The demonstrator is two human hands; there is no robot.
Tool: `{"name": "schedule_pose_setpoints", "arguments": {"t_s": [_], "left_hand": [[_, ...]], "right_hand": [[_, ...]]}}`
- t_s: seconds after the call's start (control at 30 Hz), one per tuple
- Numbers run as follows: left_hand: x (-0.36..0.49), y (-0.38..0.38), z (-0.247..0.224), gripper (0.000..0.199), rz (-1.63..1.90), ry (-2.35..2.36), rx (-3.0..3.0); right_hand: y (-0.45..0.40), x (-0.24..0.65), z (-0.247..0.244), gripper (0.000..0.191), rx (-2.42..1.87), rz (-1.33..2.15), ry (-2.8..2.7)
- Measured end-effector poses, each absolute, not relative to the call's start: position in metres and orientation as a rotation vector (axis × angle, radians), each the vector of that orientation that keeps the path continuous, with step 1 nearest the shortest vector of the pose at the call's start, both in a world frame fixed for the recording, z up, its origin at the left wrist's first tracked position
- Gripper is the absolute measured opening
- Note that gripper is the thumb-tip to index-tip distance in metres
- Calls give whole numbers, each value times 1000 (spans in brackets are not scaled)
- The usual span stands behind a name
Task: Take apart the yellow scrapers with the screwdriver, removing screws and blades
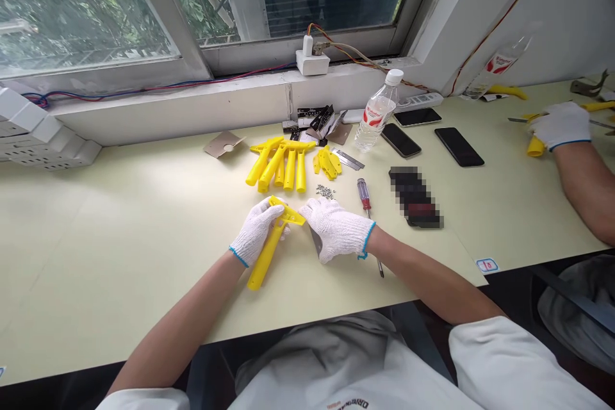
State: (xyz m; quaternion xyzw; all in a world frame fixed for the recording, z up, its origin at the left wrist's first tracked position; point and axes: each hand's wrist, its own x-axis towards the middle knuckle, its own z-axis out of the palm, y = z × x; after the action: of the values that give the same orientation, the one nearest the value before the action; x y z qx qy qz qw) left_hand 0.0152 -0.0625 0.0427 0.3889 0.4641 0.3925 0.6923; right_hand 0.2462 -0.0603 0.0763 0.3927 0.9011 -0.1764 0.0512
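The person's left hand [255, 232] and right hand [336, 229] wear white knit gloves with blue cuffs. Both hands are curled almost shut and hold a yellow plastic scraper [271, 253] near the front edge of a pale green table [120, 256]. The scraper is bright and shaped like a T. Its long, round handle points toward the person and a little left, and its flat, wide head sits between the hands. A small grey metal blade [315, 242] shows just under the right hand.

A screwdriver [364, 195] with a red handle lies just right of the right hand. Past the hands is a small heap of tiny screws [325, 191]. Beside it are a row of yellow handles [283, 163], some flat yellow pieces [327, 163], and some metal blades [346, 159]. Farther right are a water bottle [378, 112] and three black phones [459, 147]. One dark thing [414, 196] is too blurred to tell. At the far right, a co-worker's gloved hand [560, 126] holds another yellow tool [535, 146]
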Motion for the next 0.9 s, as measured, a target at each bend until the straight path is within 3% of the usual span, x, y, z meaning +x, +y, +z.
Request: {"name": "schedule_pose_setpoints", "arguments": {"t_s": [0.17, 0.43, 0.6, 0.67, 0.77, 0.83, 0.9], "left_hand": [[8, -56, 46, 36, 801, 1115, 1043], [-4, -51, 45, 36, 492, 1422, 1856], [4, -63, 52, 40, 706, 1477, 2209], [13, -76, 59, 39, 701, 1374, 2418], [30, -102, 66, 37, 402, 937, 2602], [40, -119, 63, 56, 305, 883, 2637], [46, -132, 55, 94, 286, 942, 2661]], "right_hand": [[-62, 249, 75, 72, 1203, -568, 2762], [-56, 266, 65, 94, 1226, -744, 2761], [-58, 272, 61, 102, 1219, -804, 2804], [-57, 275, 61, 105, 1236, -887, 2795], [-53, 281, 62, 101, 1269, -1121, 2774], [-50, 288, 64, 89, 1285, -1209, 2800], [-48, 293, 66, 79, 1297, -1203, 2852]]}}
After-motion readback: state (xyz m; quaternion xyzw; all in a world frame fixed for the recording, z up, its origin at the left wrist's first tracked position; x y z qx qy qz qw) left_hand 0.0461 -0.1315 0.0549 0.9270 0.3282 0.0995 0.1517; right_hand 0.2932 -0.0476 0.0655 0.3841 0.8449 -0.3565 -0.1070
